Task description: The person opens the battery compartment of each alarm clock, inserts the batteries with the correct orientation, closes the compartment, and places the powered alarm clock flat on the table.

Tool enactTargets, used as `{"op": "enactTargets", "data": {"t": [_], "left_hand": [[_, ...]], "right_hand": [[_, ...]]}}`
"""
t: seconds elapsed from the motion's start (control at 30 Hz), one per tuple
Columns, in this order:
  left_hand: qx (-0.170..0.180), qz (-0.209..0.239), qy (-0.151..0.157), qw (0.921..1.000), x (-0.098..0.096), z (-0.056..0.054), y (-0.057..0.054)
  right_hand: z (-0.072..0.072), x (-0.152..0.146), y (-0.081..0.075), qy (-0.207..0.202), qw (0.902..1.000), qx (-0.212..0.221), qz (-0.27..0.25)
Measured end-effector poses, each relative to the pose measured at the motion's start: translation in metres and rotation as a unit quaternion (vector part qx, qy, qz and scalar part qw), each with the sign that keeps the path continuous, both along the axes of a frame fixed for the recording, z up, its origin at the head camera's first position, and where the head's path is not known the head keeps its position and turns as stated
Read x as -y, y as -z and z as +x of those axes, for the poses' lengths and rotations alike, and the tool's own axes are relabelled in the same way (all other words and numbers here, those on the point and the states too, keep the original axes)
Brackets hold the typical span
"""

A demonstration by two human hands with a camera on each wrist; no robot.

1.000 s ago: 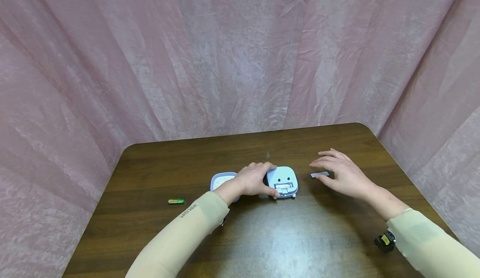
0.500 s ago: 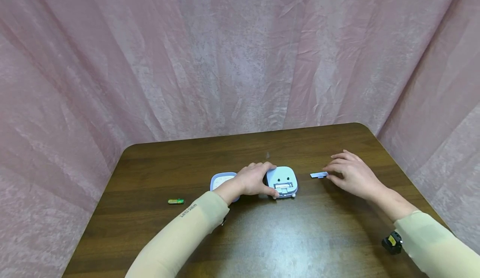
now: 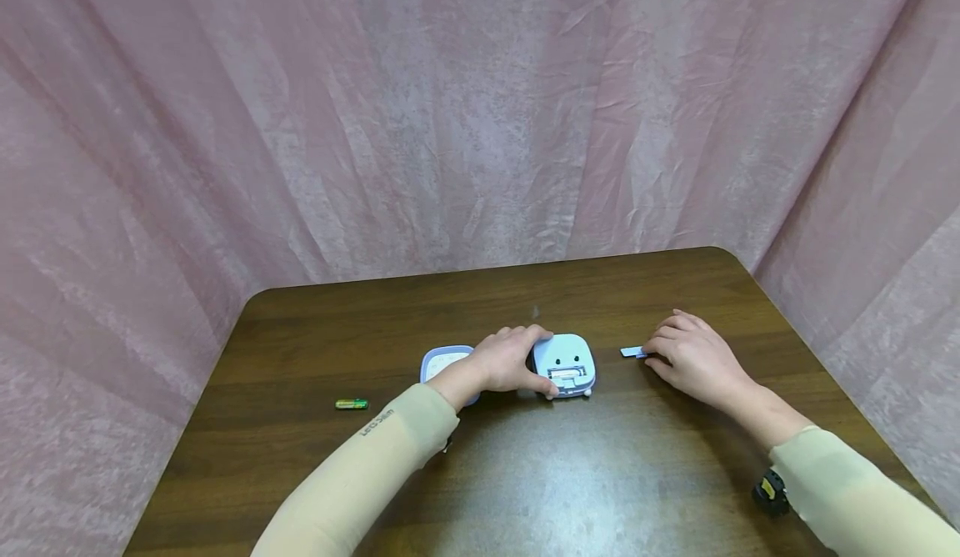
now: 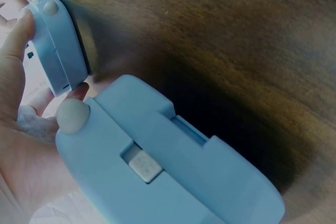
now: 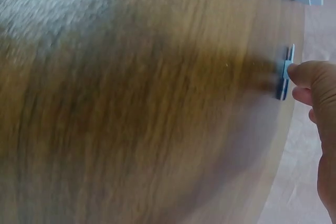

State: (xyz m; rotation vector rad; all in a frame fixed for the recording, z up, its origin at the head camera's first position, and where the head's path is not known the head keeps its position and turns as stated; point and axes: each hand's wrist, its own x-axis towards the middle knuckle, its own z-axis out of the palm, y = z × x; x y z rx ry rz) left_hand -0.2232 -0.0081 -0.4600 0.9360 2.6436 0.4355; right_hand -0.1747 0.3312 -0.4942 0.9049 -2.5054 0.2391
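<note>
My left hand [image 3: 510,358] grips the left side of a small light-blue rounded device [image 3: 573,350], thumb at its near edge and fingers at the far one. The device lies with two dark dots and an uncovered battery slot facing up. To its right, my right hand [image 3: 693,355] pinches the right end of a narrow blue battery cover [image 3: 632,352]. In the right wrist view the thumb presses the tab of the cover [image 5: 287,70], close over the table. Under my left forearm lies a second device [image 3: 442,358], partly hidden, its pale face up.
A green battery [image 3: 352,404] lies on the wooden table [image 3: 300,332], left of the second device. The second device [image 4: 157,156] fills the front of the left wrist view, showing a white ball foot and a small grey button. Pink curtains [image 3: 480,123] hang behind the table.
My right hand first drew back to the right, then came down, its fingers now together over the cover's right end. The left hand and its device have stayed in place.
</note>
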Motion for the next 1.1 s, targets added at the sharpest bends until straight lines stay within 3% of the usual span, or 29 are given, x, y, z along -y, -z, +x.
{"op": "enactTargets", "data": {"t": [0.37,1.1], "left_hand": [[0.003,-0.004,-0.004,1.0000,-0.0005,0.0000,0.0010],[0.011,-0.004,-0.004,0.9999,-0.0002,-0.0012,0.0001]], "right_hand": [[-0.0022,0.0042,0.0048,-0.005,0.9995,-0.028,0.010],[-0.0073,0.0044,0.0087,-0.014,0.9990,-0.040,0.016]]}}
